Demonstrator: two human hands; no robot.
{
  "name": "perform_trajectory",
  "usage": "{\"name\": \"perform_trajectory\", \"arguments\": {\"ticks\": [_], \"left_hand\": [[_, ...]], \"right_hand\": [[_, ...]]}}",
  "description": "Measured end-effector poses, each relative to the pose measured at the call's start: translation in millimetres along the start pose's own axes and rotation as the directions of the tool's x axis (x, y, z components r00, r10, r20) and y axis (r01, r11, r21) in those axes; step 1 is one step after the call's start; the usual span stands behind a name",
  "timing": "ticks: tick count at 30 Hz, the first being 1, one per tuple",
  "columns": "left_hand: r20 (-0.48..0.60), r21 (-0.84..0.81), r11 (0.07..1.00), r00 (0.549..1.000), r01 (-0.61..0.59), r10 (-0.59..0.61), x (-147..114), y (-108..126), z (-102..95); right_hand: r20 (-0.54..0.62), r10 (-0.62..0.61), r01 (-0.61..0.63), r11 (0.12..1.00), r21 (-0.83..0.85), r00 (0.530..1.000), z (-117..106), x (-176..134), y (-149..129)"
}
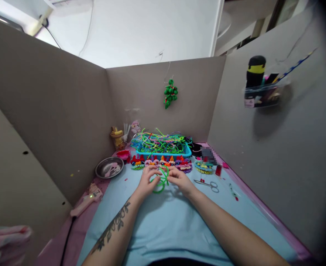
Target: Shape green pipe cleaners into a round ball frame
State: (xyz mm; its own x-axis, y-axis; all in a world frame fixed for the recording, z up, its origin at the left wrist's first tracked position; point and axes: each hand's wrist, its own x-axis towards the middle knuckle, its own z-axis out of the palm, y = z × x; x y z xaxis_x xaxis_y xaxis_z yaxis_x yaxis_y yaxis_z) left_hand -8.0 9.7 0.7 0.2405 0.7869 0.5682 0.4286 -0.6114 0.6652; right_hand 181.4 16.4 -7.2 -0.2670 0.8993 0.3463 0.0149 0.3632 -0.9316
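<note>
My left hand (147,180) and my right hand (179,178) meet over the light blue table mat (168,221), both pinching a green pipe cleaner (161,181) bent into loops between them. Just beyond my fingers stands a row of several small colourful pipe-cleaner figures (163,162). Behind them a blue tray (163,150) is piled with loose green, pink and blue pipe cleaners.
Scissors (208,183) lie right of my right hand. A metal bowl (109,167) and a pink glue gun (86,202) sit at the left. Grey cardboard walls (54,122) enclose the desk; a green ornament (170,92) hangs at the back, a clear holder (262,92) on the right wall.
</note>
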Motion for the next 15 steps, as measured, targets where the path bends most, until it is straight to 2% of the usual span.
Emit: {"name": "perform_trajectory", "arguments": {"ticks": [3,7,10,12,15], "left_hand": [[0.058,0.05,0.999,0.998,-0.014,0.011,-2,1,0.6],[0.05,0.058,0.998,0.998,0.032,-0.035,-2,0,1.9],[0.024,0.037,0.996,0.996,0.084,-0.084,0,-6,4.7],[-0.048,-0.001,0.996,0.995,0.085,-0.085,1,-12,6.9],[-0.245,-0.053,0.993,0.963,0.105,-0.114,2,-16,8.3]], "right_hand": [[0.009,-0.021,0.022,0.997,-0.077,1.0,1,0,-1],[-0.068,-0.074,0.055,0.967,-0.248,0.995,5,0,-3],[-0.11,-0.077,0.046,0.962,-0.268,0.991,6,2,-1],[-0.129,-0.063,0.033,0.975,-0.221,0.99,4,3,4],[-0.173,-0.043,0.015,0.987,-0.161,0.984,1,4,10]]}}
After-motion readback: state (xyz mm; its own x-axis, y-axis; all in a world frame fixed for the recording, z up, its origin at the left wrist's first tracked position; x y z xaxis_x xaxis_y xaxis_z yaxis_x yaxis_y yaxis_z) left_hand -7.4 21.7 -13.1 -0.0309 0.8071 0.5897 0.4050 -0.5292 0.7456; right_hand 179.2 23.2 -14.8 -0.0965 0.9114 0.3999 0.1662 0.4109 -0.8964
